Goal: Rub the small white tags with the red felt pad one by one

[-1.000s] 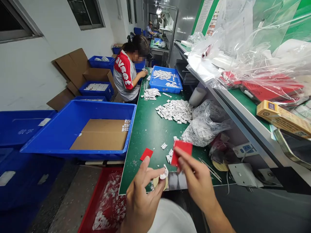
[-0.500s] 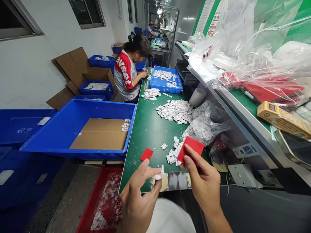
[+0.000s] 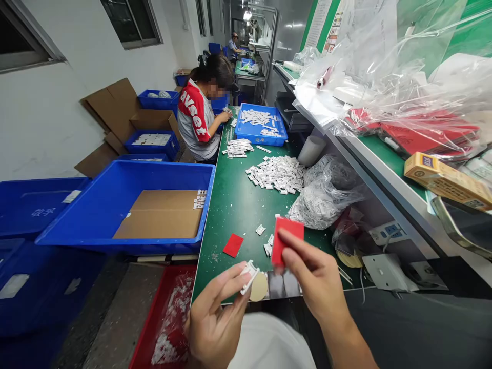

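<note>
Between the thumb and fingers of my left hand is a small white plastic part, tilted, with cut-out edges. My right hand pinches a flat red square sheet, raised just right of the white part and apart from it. I cannot tell whether the sheet is paper or an abrasive pad. Another red square lies on the green table, beyond my left hand. One loose white part rests near the middle, and a few more are partly hidden behind the red sheet.
A heap of white parts and a clear plastic bag of them lie farther back. A blue tray stands beyond. To the left is a large blue bin; a shelf overhangs at right. A co-worker sits at the far left side.
The red sheet in my right hand has moved left, closer to the white part. My left hand has turned the white part, so its flat face shows more.
</note>
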Demonstrator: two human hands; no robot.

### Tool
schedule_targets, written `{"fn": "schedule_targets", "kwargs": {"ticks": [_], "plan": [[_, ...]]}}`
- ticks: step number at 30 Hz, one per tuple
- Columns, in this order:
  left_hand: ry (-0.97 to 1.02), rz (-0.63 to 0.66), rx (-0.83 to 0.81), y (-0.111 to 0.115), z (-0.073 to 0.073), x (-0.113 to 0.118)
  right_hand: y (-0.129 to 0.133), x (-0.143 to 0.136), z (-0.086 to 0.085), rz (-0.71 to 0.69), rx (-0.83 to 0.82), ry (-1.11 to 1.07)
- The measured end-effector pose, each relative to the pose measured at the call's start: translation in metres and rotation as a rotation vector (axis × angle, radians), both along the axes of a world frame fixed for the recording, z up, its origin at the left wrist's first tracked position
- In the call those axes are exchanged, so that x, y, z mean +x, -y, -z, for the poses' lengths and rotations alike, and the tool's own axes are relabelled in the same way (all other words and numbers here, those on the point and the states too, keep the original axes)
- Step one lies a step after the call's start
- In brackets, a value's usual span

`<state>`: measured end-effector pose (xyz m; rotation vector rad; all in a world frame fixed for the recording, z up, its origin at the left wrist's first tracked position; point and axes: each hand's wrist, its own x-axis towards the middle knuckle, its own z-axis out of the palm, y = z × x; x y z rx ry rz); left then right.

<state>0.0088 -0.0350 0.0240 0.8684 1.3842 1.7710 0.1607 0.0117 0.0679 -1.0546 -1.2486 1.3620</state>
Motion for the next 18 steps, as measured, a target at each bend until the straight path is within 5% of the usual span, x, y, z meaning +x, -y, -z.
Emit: {"fn": "schedule_targets", "kwargs": {"ticks": [3,6,8,12,18], "plan": [[0.045,-0.021,0.163,-0.006,0.002,-0.003,-0.001,0.000,0.001,-0.172,0.033,0.020],[0.239,0.002,0.056,-0.015,-0.008,-0.008,-0.004,0.002,0.005,0.233,-0.053,0.058],[0.447,0.116,-0.099,-0.020,-0.016,-0.013,-0.004,0.005,0.008,0.303,-0.121,-0.059],[0.777,0.351,-0.227,-0.023,-0.023,-0.020,0.004,0.013,0.004,0.155,-0.215,-0.336],[1.248,0.578,-0.346,-0.022,-0.027,-0.014,0.016,0.014,0.002,-0.059,-0.298,-0.458]]}}
